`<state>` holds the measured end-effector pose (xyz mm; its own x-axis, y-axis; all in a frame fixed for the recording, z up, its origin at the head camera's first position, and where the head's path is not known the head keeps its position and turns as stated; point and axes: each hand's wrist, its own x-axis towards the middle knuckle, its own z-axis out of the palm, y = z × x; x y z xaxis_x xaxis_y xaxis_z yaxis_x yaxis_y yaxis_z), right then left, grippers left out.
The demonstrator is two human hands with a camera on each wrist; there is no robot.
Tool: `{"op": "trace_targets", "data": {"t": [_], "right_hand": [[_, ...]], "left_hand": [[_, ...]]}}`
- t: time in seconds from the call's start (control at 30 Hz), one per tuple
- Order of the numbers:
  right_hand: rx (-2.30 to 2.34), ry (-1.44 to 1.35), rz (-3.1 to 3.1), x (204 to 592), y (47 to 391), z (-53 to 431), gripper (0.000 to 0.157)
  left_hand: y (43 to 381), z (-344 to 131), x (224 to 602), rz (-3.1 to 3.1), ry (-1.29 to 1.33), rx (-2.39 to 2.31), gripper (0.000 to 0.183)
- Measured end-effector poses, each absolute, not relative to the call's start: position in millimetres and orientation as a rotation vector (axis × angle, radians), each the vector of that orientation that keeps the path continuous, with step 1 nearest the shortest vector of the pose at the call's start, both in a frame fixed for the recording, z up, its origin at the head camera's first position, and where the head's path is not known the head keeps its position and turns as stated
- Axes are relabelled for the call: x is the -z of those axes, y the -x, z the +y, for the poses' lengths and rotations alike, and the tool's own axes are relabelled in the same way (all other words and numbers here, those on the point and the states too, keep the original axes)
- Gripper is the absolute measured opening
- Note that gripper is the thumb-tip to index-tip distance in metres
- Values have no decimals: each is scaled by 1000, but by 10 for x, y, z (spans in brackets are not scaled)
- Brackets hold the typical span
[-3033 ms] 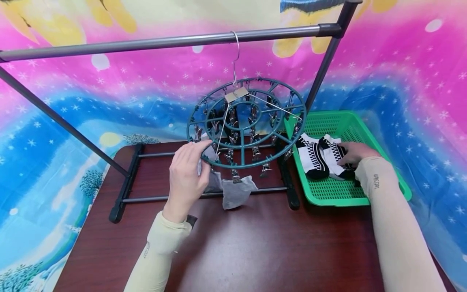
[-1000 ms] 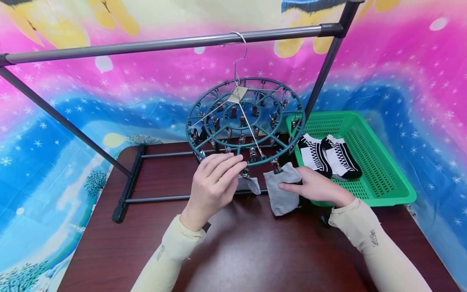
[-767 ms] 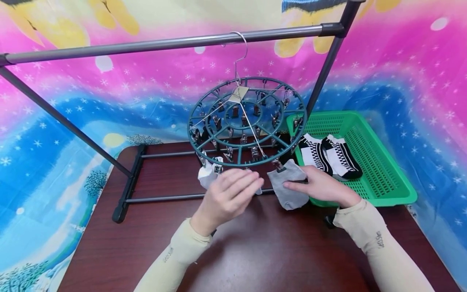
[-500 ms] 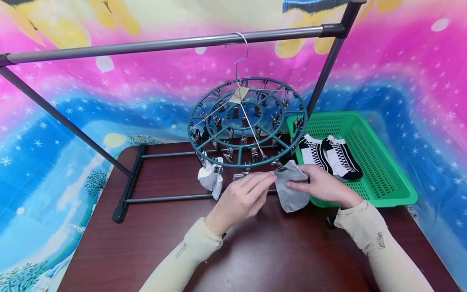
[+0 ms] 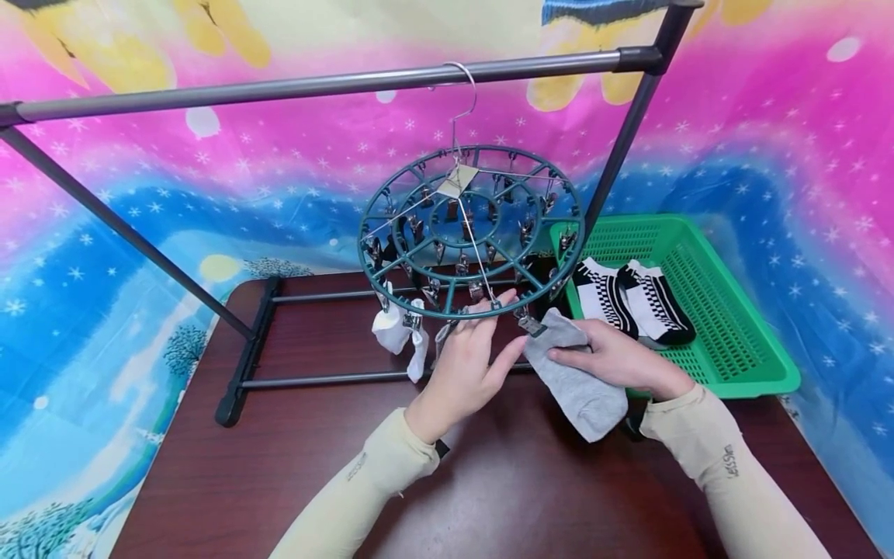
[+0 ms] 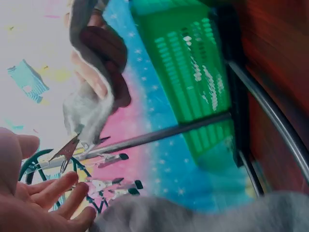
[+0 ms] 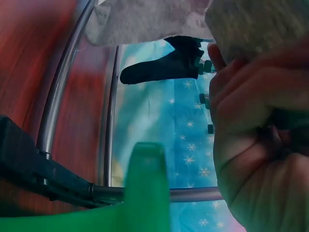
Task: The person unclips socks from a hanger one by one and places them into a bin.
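Grey sock (image 5: 583, 396) up at the clip (image 5: 531, 324), right hand (image 5: 618, 357) pinching it

Most of those right fingers are behind the cloth, and tbh I can't tell if the clip really bites. Left hand (image 5: 461, 373) is spread loose just beside it, fingertips partly blocked by the rim of the round hanger (image 5: 440, 315). White socks (image 5: 393, 332) hang past that hand, and it mostly covers another grey bit.

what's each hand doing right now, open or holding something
Left hand: open, holding nothing.
Right hand: closed, holding a gray sock.
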<state>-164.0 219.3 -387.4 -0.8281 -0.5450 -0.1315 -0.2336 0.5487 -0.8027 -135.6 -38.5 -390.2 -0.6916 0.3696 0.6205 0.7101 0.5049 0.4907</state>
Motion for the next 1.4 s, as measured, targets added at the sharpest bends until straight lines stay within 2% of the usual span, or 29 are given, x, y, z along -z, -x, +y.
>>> {"op": "trace_targets", "data": {"t": [0.17,0.33,0.73,0.97,1.1,1.2,1.3,1.4], "right_hand": [[1134,606,2411,3892,1645,2157,19],[1127,611,2396,3900,1641,2155,21],[1074,622,2440,3875,1650,2186,21],[1115,730,2426,3911,1668,2281,42],[1123,759,2432,3928,1673,2308,47],[1124,764,2416,3929,1675,2307,45],[1129,767,2378,3928,1673,2295,33],[1100,769,2380,3929,1667,2293,32]], "left_hand": [[1375,-337,3864,-2368,809,1159,43],[1382,-322,3848,-2356,762,1200,30],[1389,-335,3863,-2304,740,1220,26],[1385,-375,3889,-2282,756,1145,27],[1385,-379,3901,-2265,774,1149,25],[1378,-381,3910,-2243,780,1163,24],[1370,-387,3923,-2212,772,1186,23],[1370,-397,3938,-2185,761,1214,23]]}}
